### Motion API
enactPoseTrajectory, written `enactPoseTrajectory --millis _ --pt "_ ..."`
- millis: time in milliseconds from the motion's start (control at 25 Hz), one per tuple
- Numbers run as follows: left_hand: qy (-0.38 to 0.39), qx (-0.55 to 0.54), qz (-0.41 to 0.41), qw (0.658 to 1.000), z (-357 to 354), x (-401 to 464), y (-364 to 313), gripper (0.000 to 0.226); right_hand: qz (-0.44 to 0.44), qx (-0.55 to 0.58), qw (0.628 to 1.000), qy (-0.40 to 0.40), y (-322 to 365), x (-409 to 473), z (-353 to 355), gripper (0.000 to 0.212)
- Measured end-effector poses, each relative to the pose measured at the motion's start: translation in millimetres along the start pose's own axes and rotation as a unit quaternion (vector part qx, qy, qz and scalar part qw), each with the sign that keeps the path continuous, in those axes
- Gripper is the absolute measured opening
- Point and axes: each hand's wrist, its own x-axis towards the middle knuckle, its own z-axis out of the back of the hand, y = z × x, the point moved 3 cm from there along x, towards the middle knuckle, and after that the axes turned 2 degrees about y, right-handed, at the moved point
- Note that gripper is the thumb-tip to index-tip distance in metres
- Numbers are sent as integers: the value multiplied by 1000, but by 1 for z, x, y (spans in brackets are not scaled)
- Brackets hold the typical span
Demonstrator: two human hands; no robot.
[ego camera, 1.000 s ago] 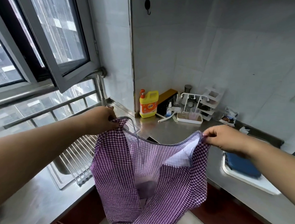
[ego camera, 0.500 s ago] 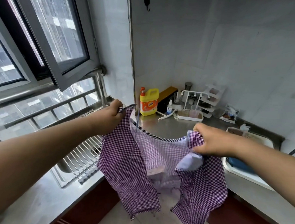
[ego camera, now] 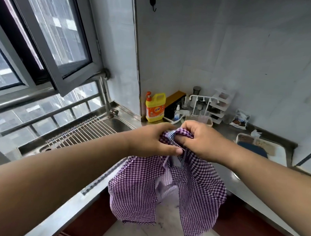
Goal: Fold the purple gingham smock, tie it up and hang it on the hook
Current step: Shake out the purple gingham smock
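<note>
Bunching soft checked smock two-handed

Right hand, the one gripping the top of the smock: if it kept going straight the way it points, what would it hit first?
The right hand points left toward the left hand, which holds the same bunched top edge of the purple gingham smock. It would most likely meet that hand's fingers first; they look nearly touching already, though depth is unclear.

Smock top bunched under fingers.
</note>
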Motion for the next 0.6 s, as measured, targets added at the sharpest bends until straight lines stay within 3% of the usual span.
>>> enactPoseTrajectory --millis 120,240,320,360,480,520,600 --pt "-48 22 -14 998 -2 11 -9 25 13 50 998 33 1 -3 -2 12" --pt "-41 -15 21 999 2 9 -4 20 -69 199 971 114 -12 -12 -10 28" --pt "-56 -9 12 998 6 7 -2 20 -159 386 898 140 -21 -20 -20 41" --pt "-65 -12 8 998 7 6 -2 21 -170 422 876 159 -27 -23 -27 39" --pt "-87 -23 11 996 10 8 -2 21 -145 389 882 221 -28 -32 -46 19" --pt "-92 -31 13 995 10 9 -2 20 -132 398 881 218 -30 -33 -53 27" --pt "-94 -37 15 995 9 8 -3 18 -103 428 879 184 -33 -29 -63 79"
